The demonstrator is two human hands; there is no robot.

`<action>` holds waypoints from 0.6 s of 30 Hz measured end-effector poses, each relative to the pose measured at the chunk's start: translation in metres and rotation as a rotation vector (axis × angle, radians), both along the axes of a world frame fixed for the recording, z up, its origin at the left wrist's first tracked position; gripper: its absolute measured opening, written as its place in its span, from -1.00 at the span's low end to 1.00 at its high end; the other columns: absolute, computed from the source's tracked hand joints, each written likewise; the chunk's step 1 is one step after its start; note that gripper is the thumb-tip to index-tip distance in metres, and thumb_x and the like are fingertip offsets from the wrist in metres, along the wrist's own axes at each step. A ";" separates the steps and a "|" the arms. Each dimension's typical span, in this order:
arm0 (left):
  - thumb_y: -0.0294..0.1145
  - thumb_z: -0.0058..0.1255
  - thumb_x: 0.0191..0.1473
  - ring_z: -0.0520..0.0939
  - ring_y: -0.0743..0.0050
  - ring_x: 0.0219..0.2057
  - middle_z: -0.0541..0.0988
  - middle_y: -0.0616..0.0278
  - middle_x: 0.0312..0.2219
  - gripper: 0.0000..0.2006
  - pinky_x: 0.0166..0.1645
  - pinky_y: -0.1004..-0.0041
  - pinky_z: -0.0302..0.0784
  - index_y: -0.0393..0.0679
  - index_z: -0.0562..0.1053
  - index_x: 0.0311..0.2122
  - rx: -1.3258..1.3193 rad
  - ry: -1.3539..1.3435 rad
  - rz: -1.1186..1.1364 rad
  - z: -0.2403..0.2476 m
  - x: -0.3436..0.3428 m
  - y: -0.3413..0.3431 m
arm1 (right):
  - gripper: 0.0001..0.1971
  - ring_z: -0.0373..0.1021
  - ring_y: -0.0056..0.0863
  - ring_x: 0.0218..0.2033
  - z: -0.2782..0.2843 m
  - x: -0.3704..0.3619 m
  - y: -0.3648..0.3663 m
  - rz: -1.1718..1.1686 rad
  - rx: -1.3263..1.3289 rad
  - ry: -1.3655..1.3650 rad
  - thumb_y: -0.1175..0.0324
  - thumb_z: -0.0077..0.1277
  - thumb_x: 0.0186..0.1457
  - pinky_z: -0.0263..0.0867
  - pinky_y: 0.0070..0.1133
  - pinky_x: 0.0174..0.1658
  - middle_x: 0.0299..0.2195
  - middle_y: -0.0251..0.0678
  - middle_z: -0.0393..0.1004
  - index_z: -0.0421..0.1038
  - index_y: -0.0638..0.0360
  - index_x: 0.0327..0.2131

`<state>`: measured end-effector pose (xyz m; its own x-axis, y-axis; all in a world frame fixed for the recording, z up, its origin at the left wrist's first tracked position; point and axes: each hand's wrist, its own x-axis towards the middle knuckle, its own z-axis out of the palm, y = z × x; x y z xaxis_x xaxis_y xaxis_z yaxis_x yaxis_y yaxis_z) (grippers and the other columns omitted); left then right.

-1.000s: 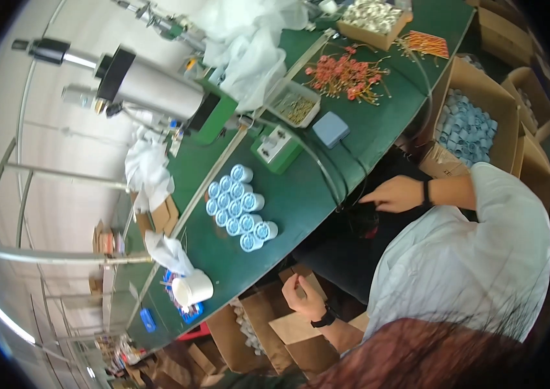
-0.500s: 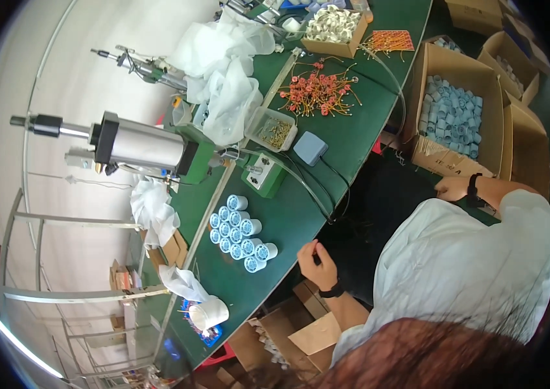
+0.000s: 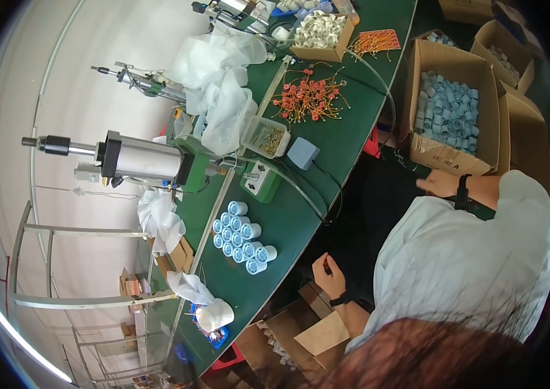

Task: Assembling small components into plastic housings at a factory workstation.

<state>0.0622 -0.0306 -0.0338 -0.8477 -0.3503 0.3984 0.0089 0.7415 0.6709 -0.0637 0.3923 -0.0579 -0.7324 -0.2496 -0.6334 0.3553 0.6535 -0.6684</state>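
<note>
My left hand (image 3: 329, 277) hangs just off the table's front edge, above my dark-clothed lap. Its fingers are loosely curled, with a gap beside the thumb and nothing seen in them. My right hand (image 3: 440, 184) is by my lap, close to the big carton; its fingers point inward, apart from the thumb, and hold nothing visible. Each wrist has a black band. Nearest to my left hand on the green table stands a cluster of light-blue, cup-shaped plastic parts (image 3: 256, 266), set close together with patterned ends showing.
Beyond the parts are a green switch box (image 3: 261, 182), a pale-blue block (image 3: 303, 153), a tub of small brass-coloured pieces (image 3: 266, 139) and red parts with orange wires (image 3: 310, 97). A pneumatic press (image 3: 142, 159) stands behind. An open carton (image 3: 451, 157) holds light-blue rings; a white cup (image 3: 215, 316) stands nearer.
My left hand has drawn back from the table edge toward my lap. My right hand has shifted slightly, its fingers more extended. The whole view has tilted a little; the table items look unmoved.
</note>
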 end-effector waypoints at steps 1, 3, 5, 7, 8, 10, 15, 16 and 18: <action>-0.47 0.11 0.22 0.63 0.27 -0.31 0.63 0.10 -0.28 -0.87 -0.20 0.41 0.54 -0.23 0.59 -0.16 0.015 -0.004 0.013 0.000 0.003 0.002 | -0.65 0.54 -0.42 -0.34 0.002 -0.002 -0.005 0.013 -0.004 0.004 0.12 0.07 0.26 0.45 -0.46 -0.23 -0.34 -0.16 0.64 0.62 0.24 -0.19; -0.46 0.08 0.23 0.63 0.23 -0.30 0.62 0.08 -0.26 -0.86 -0.19 0.40 0.55 -0.24 0.59 -0.16 0.043 -0.006 0.051 0.001 0.008 0.004 | -0.67 0.54 -0.39 -0.34 0.010 -0.009 -0.018 -0.282 -0.497 -0.077 0.13 0.07 0.24 0.46 -0.45 -0.21 -0.34 -0.16 0.63 0.63 0.22 -0.22; -0.46 0.08 0.24 0.63 0.23 -0.30 0.63 0.08 -0.25 -0.86 -0.19 0.40 0.55 -0.24 0.59 -0.16 0.052 -0.018 0.043 -0.004 0.011 0.009 | -0.68 0.55 -0.38 -0.34 0.001 -0.002 -0.012 -0.447 -0.743 -0.127 0.14 0.07 0.24 0.47 -0.45 -0.20 -0.34 -0.16 0.63 0.63 0.21 -0.24; -0.46 0.08 0.24 0.63 0.24 -0.30 0.63 0.07 -0.25 -0.86 -0.18 0.39 0.55 -0.23 0.59 -0.15 0.075 -0.033 0.030 -0.005 0.012 0.010 | -0.67 0.54 -0.37 -0.33 -0.031 0.002 0.016 -0.140 -0.277 0.282 0.16 0.02 0.22 0.43 -0.46 -0.24 -0.38 -0.15 0.63 0.63 0.24 -0.26; -0.46 0.08 0.24 0.63 0.24 -0.30 0.63 0.07 -0.25 -0.86 -0.18 0.39 0.55 -0.23 0.59 -0.15 0.072 -0.026 0.038 -0.004 0.013 0.008 | -0.66 0.53 -0.37 -0.33 -0.045 0.000 0.023 0.018 -0.040 0.483 0.17 0.00 0.21 0.42 -0.47 -0.25 -0.40 -0.15 0.62 0.63 0.26 -0.27; -0.45 0.08 0.24 0.63 0.24 -0.30 0.62 0.07 -0.25 -0.85 -0.18 0.38 0.55 -0.23 0.59 -0.14 0.078 -0.033 0.034 -0.004 0.018 0.008 | -0.67 0.53 -0.36 -0.32 -0.026 0.002 0.034 0.053 -0.024 0.148 0.17 0.01 0.20 0.42 -0.46 -0.24 -0.40 -0.15 0.61 0.61 0.27 -0.29; -0.44 0.06 0.26 0.62 0.26 -0.29 0.63 0.09 -0.25 -0.85 -0.17 0.40 0.54 -0.23 0.58 -0.13 0.081 -0.082 0.045 -0.011 0.026 0.006 | -0.66 0.55 -0.30 -0.23 0.006 0.006 0.024 0.492 0.054 0.110 0.15 0.00 0.22 0.44 -0.43 -0.16 -0.29 -0.03 0.63 0.60 0.23 -0.21; -0.44 0.06 0.26 0.62 0.26 -0.29 0.63 0.09 -0.25 -0.85 -0.17 0.40 0.54 -0.23 0.58 -0.13 0.087 -0.086 0.035 -0.014 0.028 0.009 | -0.66 0.55 -0.30 -0.23 0.008 0.008 0.021 0.483 0.060 0.105 0.15 0.00 0.22 0.44 -0.43 -0.16 -0.29 -0.03 0.63 0.60 0.23 -0.21; -0.44 0.05 0.27 0.63 0.28 -0.30 0.63 0.09 -0.24 -0.84 -0.17 0.40 0.55 -0.23 0.58 -0.11 0.075 -0.057 -0.001 -0.016 0.028 0.004 | -0.68 0.53 -0.26 -0.29 0.009 0.011 0.005 0.281 0.005 0.198 0.14 0.01 0.23 0.42 -0.42 -0.18 -0.36 -0.06 0.60 0.59 0.21 -0.28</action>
<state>0.0900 -0.0263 -0.0500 -0.8686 -0.3767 0.3220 -0.0305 0.6892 0.7239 -0.0530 0.3974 -0.0490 -0.7444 -0.4568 -0.4870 0.0242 0.7105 -0.7033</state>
